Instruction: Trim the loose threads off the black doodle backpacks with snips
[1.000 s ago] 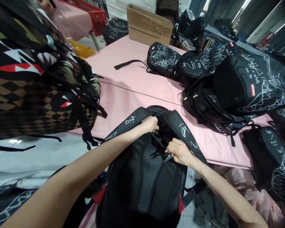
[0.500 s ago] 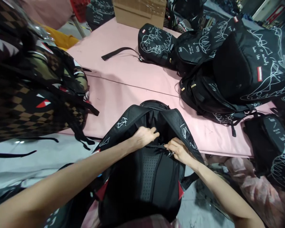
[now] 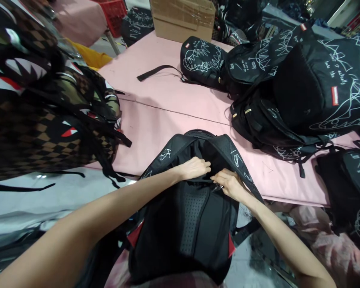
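A black backpack (image 3: 186, 224) with white scribble prints rests against my lap, its mesh back panel facing me and its top leaning on the pink table (image 3: 168, 108). My left hand (image 3: 195, 168) pinches the fabric at the top of the back panel between the two shoulder straps. My right hand (image 3: 231, 185) grips a small metal tool (image 3: 216, 187), its tip at the same spot. Both hands nearly touch each other.
A pile of brown checkered shark-mouth backpacks (image 3: 42, 120) fills the left. Black scribble-print backpacks (image 3: 303, 92) are heaped on the right of the table. A cardboard box (image 3: 183, 18) stands at the far edge, a red crate (image 3: 115, 12) beyond it.
My hands have drawn closer together at the top of the back panel; the thread or strap that ran slantwise between them a second ago no longer shows. The view shifted slightly.
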Action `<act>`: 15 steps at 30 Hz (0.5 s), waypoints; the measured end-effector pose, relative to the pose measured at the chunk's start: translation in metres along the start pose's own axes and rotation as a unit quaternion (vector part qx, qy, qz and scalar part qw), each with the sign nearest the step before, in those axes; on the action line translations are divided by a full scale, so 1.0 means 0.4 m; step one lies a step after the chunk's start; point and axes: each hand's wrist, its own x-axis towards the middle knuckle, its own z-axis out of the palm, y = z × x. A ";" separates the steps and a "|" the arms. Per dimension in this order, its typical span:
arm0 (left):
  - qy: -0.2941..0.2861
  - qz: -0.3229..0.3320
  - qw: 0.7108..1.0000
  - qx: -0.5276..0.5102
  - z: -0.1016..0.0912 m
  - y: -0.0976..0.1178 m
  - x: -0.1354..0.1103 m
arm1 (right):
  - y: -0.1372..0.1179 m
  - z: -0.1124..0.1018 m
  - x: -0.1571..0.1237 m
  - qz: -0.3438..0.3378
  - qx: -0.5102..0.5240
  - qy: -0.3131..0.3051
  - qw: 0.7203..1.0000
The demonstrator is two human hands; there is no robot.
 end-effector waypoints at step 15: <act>0.099 -0.378 0.876 -0.283 0.016 0.020 -0.059 | -0.009 -0.100 0.160 0.121 -0.210 -0.068 0.968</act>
